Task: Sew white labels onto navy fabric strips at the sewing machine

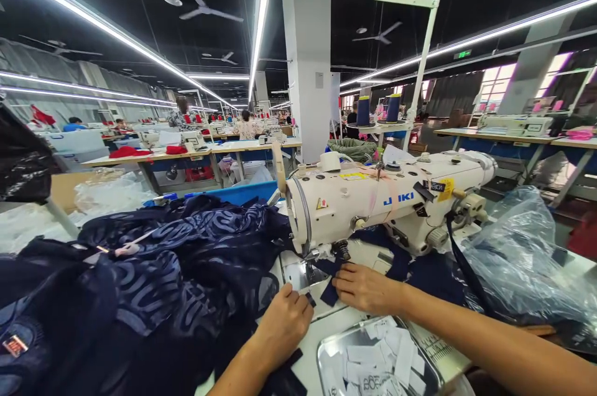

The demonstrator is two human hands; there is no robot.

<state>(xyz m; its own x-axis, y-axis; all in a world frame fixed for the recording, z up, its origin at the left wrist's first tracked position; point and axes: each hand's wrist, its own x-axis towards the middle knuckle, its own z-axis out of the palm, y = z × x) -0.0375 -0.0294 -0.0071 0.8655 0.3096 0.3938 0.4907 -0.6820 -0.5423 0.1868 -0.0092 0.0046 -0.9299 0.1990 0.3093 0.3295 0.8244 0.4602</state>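
Observation:
A white sewing machine (345,206) with blue lettering stands in front of me, its needle area over a metal plate (296,275). My right hand (366,288) is closed on a navy fabric strip (330,294) just right of the needle. Left of it, my left hand (288,318) is closed with curled fingers at the front of the plate. A small dark piece (310,299) shows by its fingertips; whether they hold it is hidden. Below the hands lies a metal tray (321,359) with several white labels (373,355).
Piled navy garments (153,284) with a swirl pattern cover the left side. Clear plastic wrap (517,259) bulges at the right, beside a hanging dark strap (466,265). Navy thread cones (393,108) stand behind the machine. Several people work at tables farther back.

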